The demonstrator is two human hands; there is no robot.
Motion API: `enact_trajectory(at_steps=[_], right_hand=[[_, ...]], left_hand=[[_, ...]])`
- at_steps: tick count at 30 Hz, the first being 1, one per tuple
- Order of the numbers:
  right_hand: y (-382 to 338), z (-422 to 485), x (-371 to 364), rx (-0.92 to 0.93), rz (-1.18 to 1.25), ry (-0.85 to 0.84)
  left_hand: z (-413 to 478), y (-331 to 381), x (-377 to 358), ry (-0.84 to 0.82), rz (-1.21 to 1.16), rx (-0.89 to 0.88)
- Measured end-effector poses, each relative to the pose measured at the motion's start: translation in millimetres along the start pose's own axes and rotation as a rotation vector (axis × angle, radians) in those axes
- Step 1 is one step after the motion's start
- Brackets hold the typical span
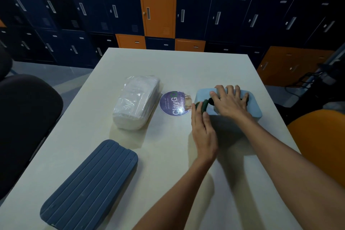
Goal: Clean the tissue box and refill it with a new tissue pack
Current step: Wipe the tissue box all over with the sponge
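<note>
The light blue tissue box (253,107) stands lidless at the right of the white table (168,155). My right hand (230,102) lies flat on top of it, fingers spread, pressing a dark green cloth (204,104) that peeks out at both sides of the hand. At the box's left end my left hand (202,127) rests with fairly straight fingers against the box and the cloth's edge. The box's dark blue ribbed lid (89,185) lies at the front left. A new tissue pack (136,102) in clear plastic lies in the table's middle.
A round purple sticker (174,103) lies flat between the pack and the box. A black chair (26,127) stands at the left edge and an orange chair (321,142) at the right. Blue and orange lockers (158,9) line the wall beyond the far edge.
</note>
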State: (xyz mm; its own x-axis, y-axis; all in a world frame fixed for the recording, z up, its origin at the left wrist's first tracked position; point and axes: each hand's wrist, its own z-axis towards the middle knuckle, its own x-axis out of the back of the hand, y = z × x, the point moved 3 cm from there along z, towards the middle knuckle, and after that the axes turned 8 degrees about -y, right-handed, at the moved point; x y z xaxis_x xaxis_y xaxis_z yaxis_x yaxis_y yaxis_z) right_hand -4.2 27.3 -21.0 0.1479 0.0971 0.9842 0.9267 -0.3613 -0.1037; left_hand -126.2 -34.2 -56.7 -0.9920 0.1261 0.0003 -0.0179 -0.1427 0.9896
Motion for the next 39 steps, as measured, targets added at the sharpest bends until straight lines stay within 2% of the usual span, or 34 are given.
enact_trajectory(at_steps=[2, 6, 8, 10, 13, 17, 19, 23, 25, 28, 31, 33, 36, 39], right_hand=[[0, 0, 1, -0.016, 0.033, -0.002], [0, 1, 1, -0.025, 0.044, -0.008], [1, 1, 0, -0.037, 0.046, -0.007], [1, 2, 0, -0.043, 0.043, 0.001], [1, 3, 0, -0.045, 0.050, 0.003], [2, 2, -3, -0.033, 0.044, 0.003], [2, 3, -2, -0.035, 0.047, -0.002], [2, 4, -2, -0.050, 0.044, -0.003], [4, 4, -2, -0.076, 0.052, -0.010], [3, 5, -2, -0.084, 0.050, -0.010], [3, 5, -3, -0.096, 0.045, -0.005], [2, 5, -3, -0.095, 0.046, -0.010], [3, 3, -3, -0.086, 0.038, -0.019], [7, 2, 1, -0.059, 0.097, -0.040]], left_hand=[[9, -5, 3, 0.049, -0.060, 0.139], [35, -16, 6, 0.052, -0.154, 0.643], [43, -11, 9, 0.035, -0.176, 0.717], [45, -2, 12, 0.012, -0.169, 0.656], [37, 10, 19, -0.053, -0.145, 0.463], [16, -6, 25, -0.065, -0.104, 0.296], [10, -15, 24, -0.048, -0.050, 0.327], [51, -12, 22, -0.116, 0.098, 0.643], [78, 2, 21, -0.176, 0.130, 0.704], [88, 15, 13, -0.144, 0.159, 0.546], [50, 17, 8, -0.041, 0.093, 0.294], [23, 14, 7, 0.029, 0.041, 0.202], [6, 7, 11, 0.060, 0.032, 0.218], [11, -1, 30, -0.033, 0.175, 0.287]])
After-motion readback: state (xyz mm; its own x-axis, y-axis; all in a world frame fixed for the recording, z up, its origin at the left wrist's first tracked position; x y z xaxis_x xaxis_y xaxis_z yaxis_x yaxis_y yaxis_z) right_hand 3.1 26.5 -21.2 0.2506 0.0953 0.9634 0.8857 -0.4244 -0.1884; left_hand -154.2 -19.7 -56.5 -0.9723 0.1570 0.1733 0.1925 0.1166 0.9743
